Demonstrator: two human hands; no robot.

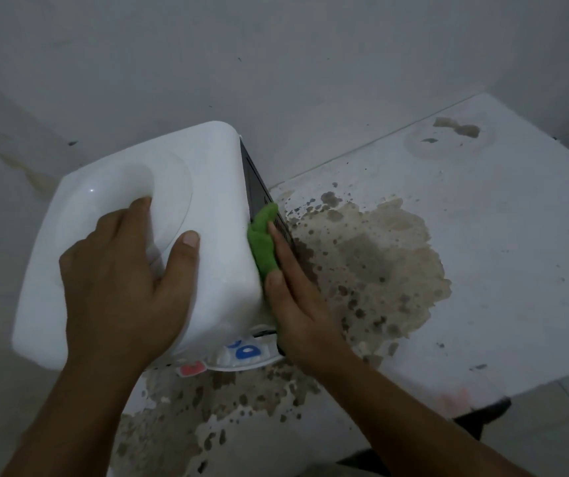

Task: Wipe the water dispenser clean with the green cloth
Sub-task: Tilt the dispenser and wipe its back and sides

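Note:
A white water dispenser [214, 187] stands on a stained table, seen from above, with a round recess in its top. My left hand [121, 287] rests on the top, fingers reaching into the recess and thumb spread across the lid. A green cloth [261, 241] lies against the dispenser's dark right side panel [257, 187]. My right hand [296, 304] presses the cloth flat against that side with straight fingers. Blue and red tap levers [247, 352] show at the dispenser's front, below my hands.
The white table [482, 270] carries a large brown stain [372, 263] right of the dispenser and more spots at the front. A ring mark sits at the far right corner [448, 139]. Grey walls close in behind and left. Tiled floor shows at the lower right.

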